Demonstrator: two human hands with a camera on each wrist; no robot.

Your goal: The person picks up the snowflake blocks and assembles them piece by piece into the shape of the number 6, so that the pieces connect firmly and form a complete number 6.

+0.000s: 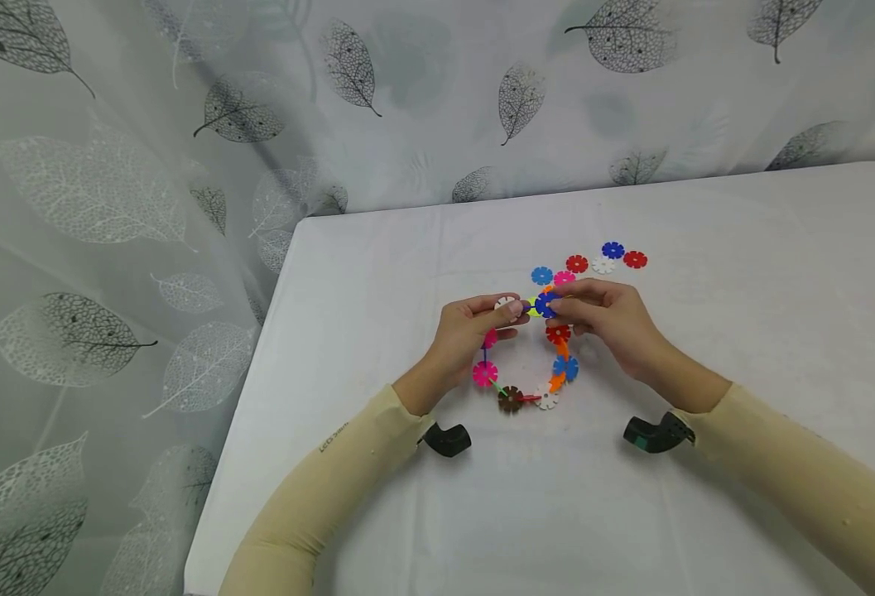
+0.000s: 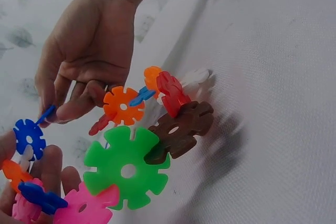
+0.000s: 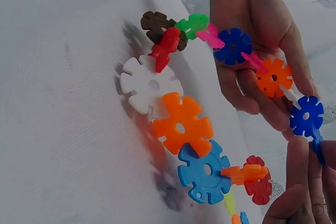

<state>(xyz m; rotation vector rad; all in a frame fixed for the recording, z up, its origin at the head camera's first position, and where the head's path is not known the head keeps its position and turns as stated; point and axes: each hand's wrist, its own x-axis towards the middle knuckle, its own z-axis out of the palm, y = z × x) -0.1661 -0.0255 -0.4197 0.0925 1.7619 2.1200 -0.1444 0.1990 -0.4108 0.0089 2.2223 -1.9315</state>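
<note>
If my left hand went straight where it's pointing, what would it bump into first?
Probably the dark blue disc that the right hand pinches, just beyond the left hand. Depth is hard to judge, so it might touch the right hand first.

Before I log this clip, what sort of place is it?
Likely an indoor play or recording corner: a white table, a leaf-patterned curtain behind and beside it, and linked plastic discs in hand.
</note>
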